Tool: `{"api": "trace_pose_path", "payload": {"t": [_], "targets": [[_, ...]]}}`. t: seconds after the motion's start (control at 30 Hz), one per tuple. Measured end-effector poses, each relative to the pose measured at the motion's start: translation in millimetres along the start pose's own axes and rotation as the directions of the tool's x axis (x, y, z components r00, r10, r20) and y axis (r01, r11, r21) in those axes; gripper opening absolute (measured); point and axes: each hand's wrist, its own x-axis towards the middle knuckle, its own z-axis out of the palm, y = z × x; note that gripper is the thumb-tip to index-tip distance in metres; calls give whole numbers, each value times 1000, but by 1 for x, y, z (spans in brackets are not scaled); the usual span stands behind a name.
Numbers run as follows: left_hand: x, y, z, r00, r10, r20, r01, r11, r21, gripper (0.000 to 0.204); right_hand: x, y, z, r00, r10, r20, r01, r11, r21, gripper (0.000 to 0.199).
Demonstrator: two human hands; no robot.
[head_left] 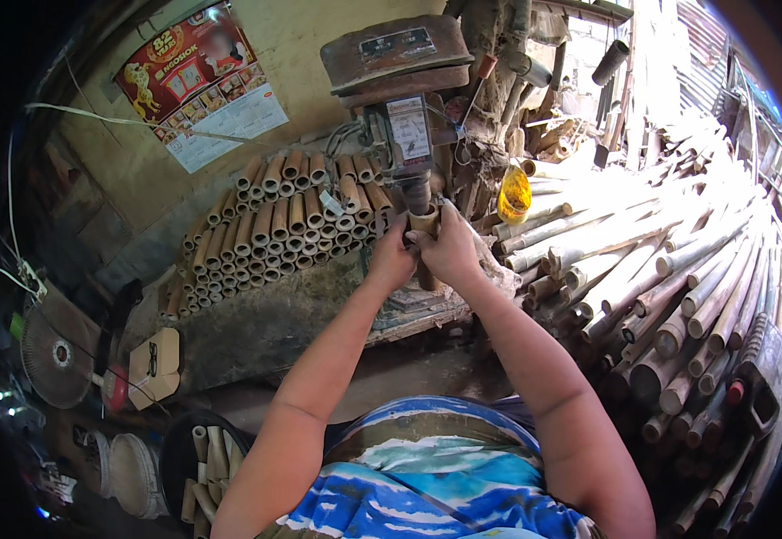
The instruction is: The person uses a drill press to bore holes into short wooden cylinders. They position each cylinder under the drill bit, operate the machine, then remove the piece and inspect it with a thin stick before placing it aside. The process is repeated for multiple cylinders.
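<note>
Both hands are wrapped around one short bamboo tube (424,221), held upright under the spindle of a drill press (397,99). The left hand (391,260) is curled closed against the tube's left side, and the right hand (451,250) is closed around its right side and back, so only the top rim of the tube shows between them. It stands just above the worn tabletop (274,314).

The tube looks light, hollow and stiff, with a smooth, hard skin that could turn in the palms. Its thin wall would likely split or crush if squeezed hard near the open end, so a grip low on the body, clear of the rim, seems safest.

Left of the hands, cut bamboo tubes (270,225) lie stacked against the wall, open ends outward. Further right a yellow bottle (514,193) stands near the machine, and long bamboo poles (679,278) lie heaped along the right.
</note>
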Motion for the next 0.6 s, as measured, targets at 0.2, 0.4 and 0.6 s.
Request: {"api": "trace_pose_path", "payload": {"t": [0.2, 0.4, 0.6], "targets": [[-8, -5, 3, 1000, -1, 9, 1, 1000, -9, 59, -15, -5, -3, 996, -23, -88, 20, 999, -32, 43], [-18, -13, -9, 995, 100, 1, -99, 990, -99, 62, -28, -23, 10, 997, 41, -67, -44, 998, -35, 44], [-8, -17, -15, 1000, 1, -3, -1, 999, -48, 59, -16, -20, 21, 998, 8, -61, -11, 999, -49, 44]]}}
